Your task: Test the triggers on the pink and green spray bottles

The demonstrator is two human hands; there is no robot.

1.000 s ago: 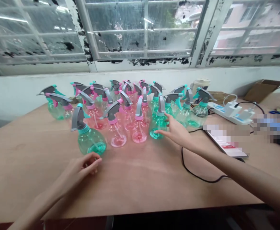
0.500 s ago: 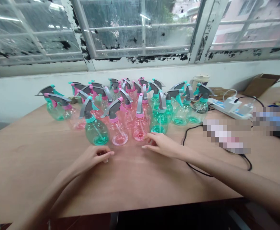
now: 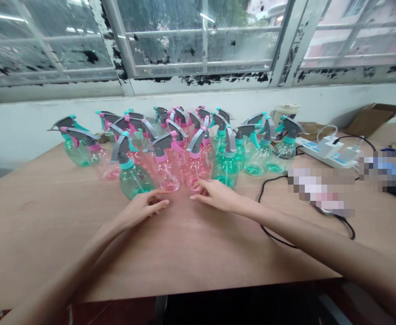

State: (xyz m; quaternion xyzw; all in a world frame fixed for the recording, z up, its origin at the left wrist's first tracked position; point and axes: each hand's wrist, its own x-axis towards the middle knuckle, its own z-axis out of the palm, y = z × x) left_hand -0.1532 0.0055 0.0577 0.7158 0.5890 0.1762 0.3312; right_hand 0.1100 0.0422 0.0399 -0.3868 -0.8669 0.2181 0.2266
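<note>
Several clear spray bottles with grey trigger heads stand in a cluster. My left hand (image 3: 146, 205) reaches in front of a green spray bottle (image 3: 135, 180), its index finger stretched to the base of a pink spray bottle (image 3: 168, 174). Nothing shows in its grasp; thumb and index are apart. By the base of a second pink spray bottle (image 3: 195, 171), my right hand (image 3: 214, 194) has its fingertips at the lower side, thumb apart from the index. Whether they press on it I cannot tell. Just behind that hand stands another green spray bottle (image 3: 226, 169).
A white power strip (image 3: 323, 152) with plugged-in chargers lies at the right, and a black cable (image 3: 260, 198) loops across the wooden table (image 3: 184, 253). Farther back are a cardboard box (image 3: 374, 118) and a pale tub (image 3: 286, 110). A windowed wall rises behind.
The two front pink bottles have shifted back, closer to the others. My left hand has moved right and forward, its index finger now straighter. My right hand has moved slightly left and forward.
</note>
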